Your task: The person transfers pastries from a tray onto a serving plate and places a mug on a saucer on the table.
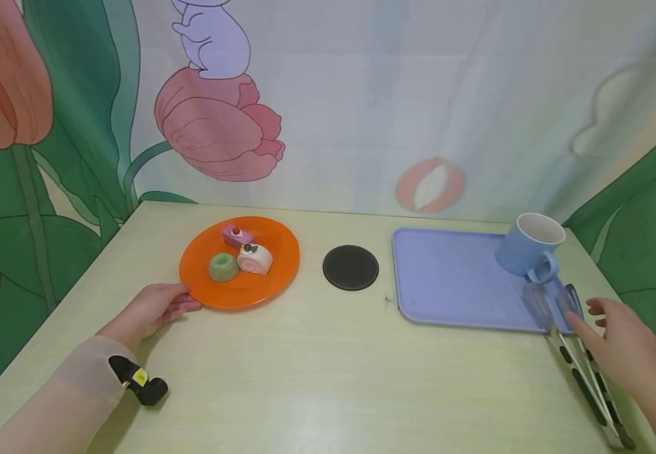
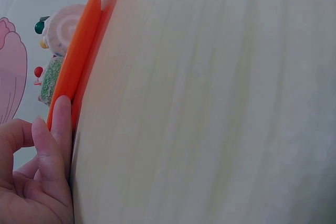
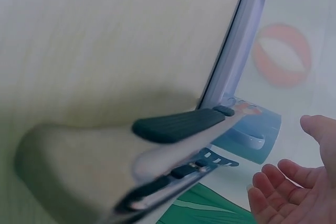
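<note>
My left hand (image 1: 154, 308) holds the left front rim of an orange plate (image 1: 271, 287), its fingertips at and under the edge. On the plate sit a green ring-shaped cake (image 1: 223, 268), a white cake roll (image 1: 255, 260) and a pink cake slice (image 1: 237, 236). At the right, my right hand (image 1: 626, 343) hovers beside a pair of tongs (image 1: 588, 394) with black grips, fingers loosely bent and holding nothing. The tongs' heads lie over the front right corner of a lilac tray (image 1: 453, 284). A light blue mug (image 1: 523, 246) stands at the tray's back right.
A round black coaster (image 1: 351, 268) lies between plate and tray on the pale wooden table (image 1: 328, 378). A printed curtain (image 1: 339, 107) hangs right behind the table's far edge.
</note>
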A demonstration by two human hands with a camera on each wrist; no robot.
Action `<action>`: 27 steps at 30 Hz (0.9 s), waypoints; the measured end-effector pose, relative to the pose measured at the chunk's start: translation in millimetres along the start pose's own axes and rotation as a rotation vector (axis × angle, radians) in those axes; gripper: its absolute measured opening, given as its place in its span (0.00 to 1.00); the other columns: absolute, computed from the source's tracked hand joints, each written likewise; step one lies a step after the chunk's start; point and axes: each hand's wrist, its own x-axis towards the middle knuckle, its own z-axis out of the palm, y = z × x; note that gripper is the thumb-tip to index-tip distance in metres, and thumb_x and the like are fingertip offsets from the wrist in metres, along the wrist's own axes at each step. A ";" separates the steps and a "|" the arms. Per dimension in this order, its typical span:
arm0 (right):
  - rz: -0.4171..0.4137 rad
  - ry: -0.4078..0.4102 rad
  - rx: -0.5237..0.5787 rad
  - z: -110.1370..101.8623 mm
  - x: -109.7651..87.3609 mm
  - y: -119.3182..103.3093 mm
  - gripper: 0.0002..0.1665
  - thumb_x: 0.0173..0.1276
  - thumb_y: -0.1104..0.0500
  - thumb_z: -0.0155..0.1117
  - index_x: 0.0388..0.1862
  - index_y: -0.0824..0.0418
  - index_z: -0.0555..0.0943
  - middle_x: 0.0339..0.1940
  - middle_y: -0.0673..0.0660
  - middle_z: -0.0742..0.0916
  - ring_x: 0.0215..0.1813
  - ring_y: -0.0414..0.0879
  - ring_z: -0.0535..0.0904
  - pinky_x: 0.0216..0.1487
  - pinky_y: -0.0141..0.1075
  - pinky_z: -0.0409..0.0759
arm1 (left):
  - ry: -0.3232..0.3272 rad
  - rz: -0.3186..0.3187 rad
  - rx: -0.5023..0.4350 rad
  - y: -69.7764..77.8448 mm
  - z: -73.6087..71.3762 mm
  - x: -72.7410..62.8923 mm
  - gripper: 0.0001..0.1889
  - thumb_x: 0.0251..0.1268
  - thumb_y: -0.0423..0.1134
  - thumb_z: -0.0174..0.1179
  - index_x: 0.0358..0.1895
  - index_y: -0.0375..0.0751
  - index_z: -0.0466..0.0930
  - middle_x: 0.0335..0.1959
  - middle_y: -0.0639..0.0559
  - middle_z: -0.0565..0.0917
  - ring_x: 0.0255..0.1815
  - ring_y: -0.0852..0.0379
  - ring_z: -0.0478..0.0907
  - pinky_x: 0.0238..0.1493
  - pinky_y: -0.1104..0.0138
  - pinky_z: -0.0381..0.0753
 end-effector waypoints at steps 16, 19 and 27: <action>-0.064 0.008 0.006 -8.1 17.1 -17.5 0.39 0.72 0.42 0.47 0.57 0.80 0.63 0.50 0.76 0.72 0.47 0.71 0.70 0.35 0.57 0.72 | -0.017 0.012 -0.007 -0.2 0.0 1.6 0.27 0.74 0.44 0.43 0.65 0.26 0.56 0.31 0.54 0.85 0.33 0.64 0.83 0.33 0.78 0.78; -0.067 0.009 0.021 -7.7 20.1 -18.0 0.38 0.72 0.42 0.47 0.56 0.78 0.64 0.50 0.75 0.72 0.48 0.70 0.70 0.34 0.56 0.72 | -0.013 0.011 -0.007 -0.9 0.0 2.5 0.27 0.74 0.44 0.43 0.65 0.26 0.56 0.31 0.54 0.85 0.33 0.64 0.83 0.33 0.77 0.78; -0.054 0.000 0.045 -8.3 28.1 -16.8 0.39 0.72 0.41 0.45 0.56 0.78 0.64 0.50 0.76 0.71 0.48 0.71 0.69 0.33 0.55 0.73 | 0.000 0.010 -0.001 -1.2 -0.3 2.0 0.27 0.74 0.44 0.43 0.65 0.26 0.56 0.31 0.54 0.85 0.33 0.64 0.83 0.33 0.78 0.78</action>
